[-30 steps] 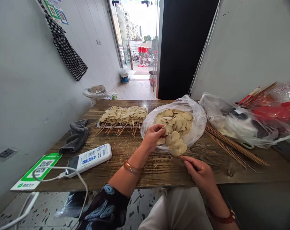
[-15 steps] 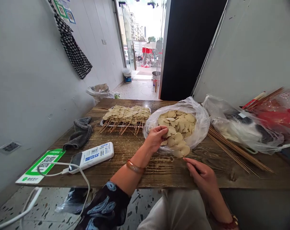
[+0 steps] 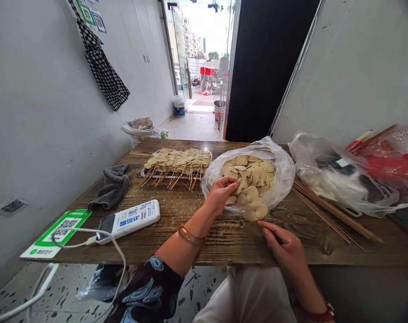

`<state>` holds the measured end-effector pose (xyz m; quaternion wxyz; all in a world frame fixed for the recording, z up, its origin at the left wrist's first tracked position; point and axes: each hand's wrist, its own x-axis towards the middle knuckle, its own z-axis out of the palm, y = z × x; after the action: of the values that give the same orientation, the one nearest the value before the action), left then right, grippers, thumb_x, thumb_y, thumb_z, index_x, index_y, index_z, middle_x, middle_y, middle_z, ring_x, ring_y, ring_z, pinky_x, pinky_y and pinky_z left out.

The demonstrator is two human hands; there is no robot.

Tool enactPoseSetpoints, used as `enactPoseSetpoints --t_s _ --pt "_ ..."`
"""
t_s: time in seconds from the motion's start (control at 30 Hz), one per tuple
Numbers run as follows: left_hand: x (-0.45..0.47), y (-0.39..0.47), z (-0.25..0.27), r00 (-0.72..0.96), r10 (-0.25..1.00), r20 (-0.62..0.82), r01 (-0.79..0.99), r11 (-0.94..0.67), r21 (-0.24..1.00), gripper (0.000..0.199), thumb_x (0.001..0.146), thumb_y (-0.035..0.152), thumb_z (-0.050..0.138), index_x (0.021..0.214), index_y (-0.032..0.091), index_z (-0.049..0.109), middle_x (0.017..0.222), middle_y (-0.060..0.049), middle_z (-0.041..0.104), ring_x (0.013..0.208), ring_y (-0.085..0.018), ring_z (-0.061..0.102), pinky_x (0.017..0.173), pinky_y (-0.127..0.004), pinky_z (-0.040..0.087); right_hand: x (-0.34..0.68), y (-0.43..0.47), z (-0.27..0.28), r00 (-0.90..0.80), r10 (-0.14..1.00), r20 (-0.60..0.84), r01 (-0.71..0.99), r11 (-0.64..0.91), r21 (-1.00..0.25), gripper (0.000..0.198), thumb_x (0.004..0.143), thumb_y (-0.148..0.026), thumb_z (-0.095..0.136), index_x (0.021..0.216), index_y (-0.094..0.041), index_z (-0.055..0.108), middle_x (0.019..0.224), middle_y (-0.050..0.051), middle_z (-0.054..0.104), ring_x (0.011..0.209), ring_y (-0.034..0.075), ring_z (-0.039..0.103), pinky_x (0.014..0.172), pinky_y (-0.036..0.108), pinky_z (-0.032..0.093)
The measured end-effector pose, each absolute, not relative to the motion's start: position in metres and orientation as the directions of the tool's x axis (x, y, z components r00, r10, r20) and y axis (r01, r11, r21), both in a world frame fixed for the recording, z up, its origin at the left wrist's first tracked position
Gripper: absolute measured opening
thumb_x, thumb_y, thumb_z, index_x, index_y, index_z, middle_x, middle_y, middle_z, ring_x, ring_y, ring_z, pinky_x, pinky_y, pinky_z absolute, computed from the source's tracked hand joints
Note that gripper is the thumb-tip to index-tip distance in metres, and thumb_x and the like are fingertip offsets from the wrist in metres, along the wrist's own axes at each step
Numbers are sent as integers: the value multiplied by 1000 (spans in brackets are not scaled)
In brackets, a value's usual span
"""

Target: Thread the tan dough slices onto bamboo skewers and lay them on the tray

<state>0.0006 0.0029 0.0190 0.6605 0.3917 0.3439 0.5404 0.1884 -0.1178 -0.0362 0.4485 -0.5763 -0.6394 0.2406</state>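
Note:
My right hand (image 3: 282,242) pinches the lower end of a thin wooden skewer, most of which is hidden behind pale round slices (image 3: 255,211) threaded on it. At the skewer's upper end, my left hand (image 3: 222,193) grips another pale slice (image 3: 242,185) between thumb and fingers. Whether the skewer pierces that slice I cannot tell. Just behind my hands, a clear plastic bag (image 3: 284,172) lies wide open, heaped with loose slices (image 3: 254,168). Left of the bag, a tray holds a pile of filled skewers (image 3: 178,160), their bare sticks pointing toward me.
Bare skewers (image 3: 335,213) lie in a bundle at the right, beside a plastic bag (image 3: 345,184) with dark and red things. On the left are a grey cloth (image 3: 111,186), a power bank (image 3: 131,221) with a white cable and a green QR card (image 3: 57,234). The wooden table's front edge (image 3: 224,261) runs before me.
My left hand has shifted slightly right, and the slice in its fingers has turned or bent. My right hand stays almost in place on the skewer's end.

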Motion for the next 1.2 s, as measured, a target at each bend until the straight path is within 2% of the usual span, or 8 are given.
enactPoseSetpoints --t_s 0.23,0.43,0.57,0.8,1.2 --pt "0 5 19 144 988 46 -392 15 920 38 52 35 84 76 11 67 61 2 58 56 -6 45 55 -21 32 190 -118 -37 55 958 283 516 215 -829 31 87 -38 55 99 -19 76 77 5 74 68 19 68 59 25 53" --pt "-3 9 17 153 984 88 -313 -36 949 35 55 33 82 77 11 67 62 1 57 58 -6 44 56 -21 31 189 -118 -36 62 958 280 511 210 -834 30 87 -38 55 99 -21 76 87 6 75 69 18 68 61 26 54" --pt "-4 10 17 164 982 92 -281 -43 959 35 56 31 81 80 11 65 66 1 59 60 -7 47 57 -21 34 189 -118 -37 58 955 290 509 222 -832 30 87 -38 55 100 -21 76 80 5 74 68 19 68 59 26 54" --pt "-5 9 19 167 981 103 -193 -70 979 27 63 28 76 77 13 59 61 3 54 54 -5 44 53 -20 31 188 -118 -33 51 948 314 531 241 -813 31 86 -37 55 99 -20 76 80 5 75 65 17 67 59 25 54" --pt "-7 5 27 258 959 114 -109 -88 990 22 64 27 74 71 13 58 61 3 52 54 -6 41 52 -21 28 187 -118 -31 64 962 264 518 194 -833 33 86 -38 53 100 -19 75 72 5 72 58 17 63 54 25 49"
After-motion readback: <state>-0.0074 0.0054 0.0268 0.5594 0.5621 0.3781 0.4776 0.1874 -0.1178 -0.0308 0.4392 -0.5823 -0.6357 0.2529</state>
